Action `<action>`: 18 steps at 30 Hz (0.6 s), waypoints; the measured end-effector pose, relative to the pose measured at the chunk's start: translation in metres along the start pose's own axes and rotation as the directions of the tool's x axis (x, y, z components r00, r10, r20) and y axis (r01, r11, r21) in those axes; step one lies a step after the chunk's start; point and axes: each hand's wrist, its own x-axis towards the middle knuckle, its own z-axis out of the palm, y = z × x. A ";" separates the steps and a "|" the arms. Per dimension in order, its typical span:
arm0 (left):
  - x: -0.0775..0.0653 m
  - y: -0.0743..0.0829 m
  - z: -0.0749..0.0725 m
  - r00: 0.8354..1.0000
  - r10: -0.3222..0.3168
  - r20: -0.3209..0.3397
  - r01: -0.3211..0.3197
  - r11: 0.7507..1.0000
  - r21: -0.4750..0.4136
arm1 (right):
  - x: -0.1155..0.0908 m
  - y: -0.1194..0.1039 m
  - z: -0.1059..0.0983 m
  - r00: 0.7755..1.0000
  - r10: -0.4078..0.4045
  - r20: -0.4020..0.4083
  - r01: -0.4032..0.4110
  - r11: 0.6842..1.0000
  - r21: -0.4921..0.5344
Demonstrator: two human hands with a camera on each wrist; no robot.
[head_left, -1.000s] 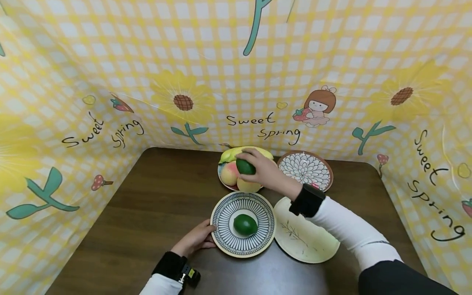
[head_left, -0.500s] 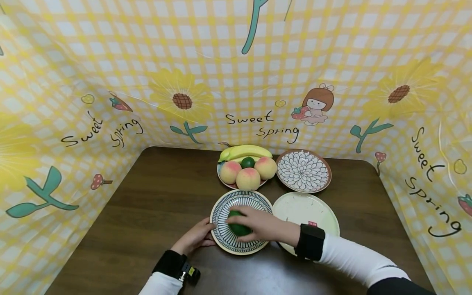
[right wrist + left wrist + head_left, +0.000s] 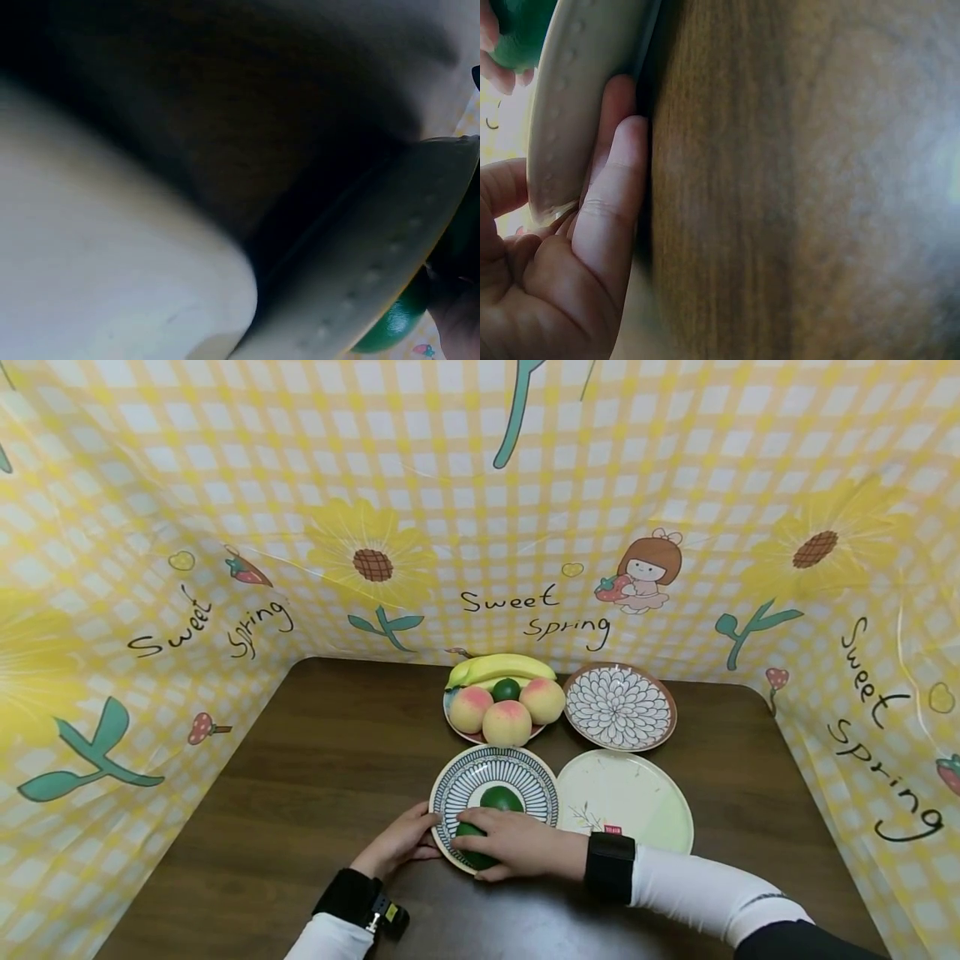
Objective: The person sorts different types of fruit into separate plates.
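A patterned black-and-white plate [image 3: 498,768] with a pale rim stands at the middle front. My left hand [image 3: 401,842] grips its left edge; in the left wrist view the thumb [image 3: 502,186] is over the rim and the fingers [image 3: 611,195] lie under it. Over the plate, my right hand [image 3: 517,845] holds a glossy green oval fruit [image 3: 474,858], partly hidden by the fingers. Another green oval fruit [image 3: 501,797] lies just beyond it on the same plate. The right wrist view is dark, showing the plate's underside [image 3: 360,285] and a green fruit [image 3: 390,326].
Behind stands a fruit plate [image 3: 452,724] with bananas [image 3: 502,668], peaches [image 3: 506,723] and a green fruit [image 3: 506,690]. A brown-rimmed flower-patterned plate [image 3: 621,706] is at back right. A pale green plate [image 3: 637,793] sits under the right forearm. Checked cloth [image 3: 420,485] surrounds the table [image 3: 300,760].
My right hand has carried a green fruit from the back fruit plate onto the patterned plate, then shifted slightly nearer and left. My left hand has stayed at the rim.
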 end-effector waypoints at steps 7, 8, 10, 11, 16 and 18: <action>0.000 0.000 0.000 1.000 -0.001 -0.005 0.001 1.000 0.018 | 0.004 0.002 0.006 1.000 0.001 0.024 0.000 1.000 -0.028; 0.000 0.000 0.000 1.000 -0.003 -0.008 0.003 1.000 0.018 | 0.005 0.002 0.006 1.000 -0.004 0.026 0.005 1.000 -0.026; 0.000 0.000 0.001 1.000 0.003 -0.004 -0.003 1.000 0.017 | 0.006 0.004 0.003 0.999 -0.002 0.040 0.003 1.000 -0.008; 0.000 0.000 0.001 1.000 0.006 -0.002 -0.006 1.000 0.015 | 0.007 0.006 0.000 0.999 0.008 0.044 -0.008 1.000 0.014; 0.001 -0.001 0.002 1.000 0.007 -0.003 -0.007 1.000 0.001 | 0.022 0.043 -0.045 0.975 0.219 0.033 -0.221 0.950 0.221; 0.000 0.000 0.002 1.000 0.004 -0.009 -0.004 1.000 0.000 | 0.029 0.070 -0.070 0.941 0.339 -0.005 -0.324 0.903 0.283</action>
